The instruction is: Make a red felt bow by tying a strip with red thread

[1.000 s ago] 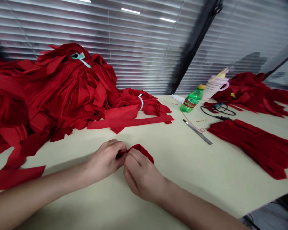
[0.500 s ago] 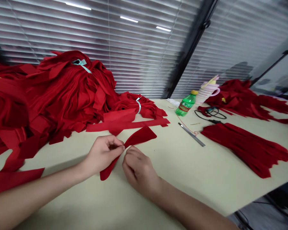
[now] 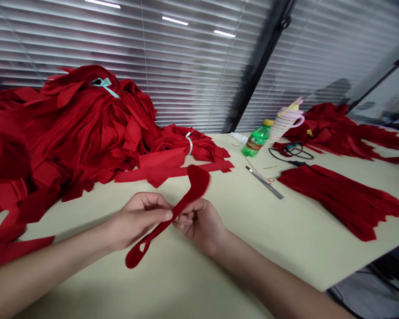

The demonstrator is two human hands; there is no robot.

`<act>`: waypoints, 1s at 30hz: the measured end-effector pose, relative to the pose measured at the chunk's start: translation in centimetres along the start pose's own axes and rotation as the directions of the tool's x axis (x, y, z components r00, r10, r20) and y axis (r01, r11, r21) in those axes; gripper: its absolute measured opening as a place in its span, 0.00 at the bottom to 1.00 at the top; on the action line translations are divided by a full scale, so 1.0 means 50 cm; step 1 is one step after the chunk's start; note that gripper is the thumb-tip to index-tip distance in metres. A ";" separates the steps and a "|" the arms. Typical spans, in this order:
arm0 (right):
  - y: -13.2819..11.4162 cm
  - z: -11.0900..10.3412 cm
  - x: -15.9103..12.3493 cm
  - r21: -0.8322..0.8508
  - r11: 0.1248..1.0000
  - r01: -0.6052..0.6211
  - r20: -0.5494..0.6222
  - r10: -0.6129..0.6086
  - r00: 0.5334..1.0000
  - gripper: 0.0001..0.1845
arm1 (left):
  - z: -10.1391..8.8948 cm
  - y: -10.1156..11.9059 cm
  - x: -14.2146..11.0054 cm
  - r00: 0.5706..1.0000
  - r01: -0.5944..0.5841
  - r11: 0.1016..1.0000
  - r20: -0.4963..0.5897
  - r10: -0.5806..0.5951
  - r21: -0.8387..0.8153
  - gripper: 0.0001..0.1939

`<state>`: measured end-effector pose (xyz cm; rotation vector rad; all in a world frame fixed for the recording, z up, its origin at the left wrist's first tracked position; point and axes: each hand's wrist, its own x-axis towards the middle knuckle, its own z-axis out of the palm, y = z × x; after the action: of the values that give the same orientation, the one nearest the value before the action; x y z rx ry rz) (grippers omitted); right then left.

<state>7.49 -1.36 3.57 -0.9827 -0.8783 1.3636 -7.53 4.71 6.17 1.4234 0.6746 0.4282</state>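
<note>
A narrow dark red fabric strip (image 3: 194,188) slants across the middle, lifted above the table. Its upper end is broad and bent, and its lower end is folded into a loop with a small gap. My left hand (image 3: 138,220) pinches the strip's narrow middle between thumb and fingers. Close beside it, my right hand (image 3: 204,226) is closed, its curled fingers against the strip from behind and below. The strip hides part of the right fingertips.
Heaped red fabric strips (image 3: 86,119) and a tied bundle (image 3: 199,146) lie left and behind. To the right are a green bottle (image 3: 257,141), a striped cup (image 3: 282,126), a metal ruler (image 3: 264,182), a black cable (image 3: 297,153) and stacked dark red strips (image 3: 339,199). Blinds (image 3: 186,79) stand behind.
The strip has turned steeper, and its lower end now shows a loop. My right hand has rolled so its fingers come up under the strip. The left hand keeps its pinch.
</note>
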 end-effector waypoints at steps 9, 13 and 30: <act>0.019 -0.018 -0.004 -0.375 0.914 0.155 0.153 -0.105 0.983 0.20 | 0.003 0.020 -0.027 0.890 -0.456 0.537 0.375 0.260 0.709 0.09; 0.004 -0.006 -0.024 -0.531 0.705 0.471 0.302 -0.361 0.882 0.14 | 0.001 0.003 -0.018 0.862 -0.498 0.361 0.406 0.303 0.789 0.11; 0.037 0.032 -0.038 -0.711 0.268 0.650 0.387 -0.623 0.680 0.11 | -0.012 -0.019 0.012 0.923 -0.290 0.737 -0.026 0.384 0.610 0.05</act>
<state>5.28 -3.26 2.51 -1.0658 -1.7930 0.1622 -7.58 5.44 5.12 2.1586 0.7042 0.6516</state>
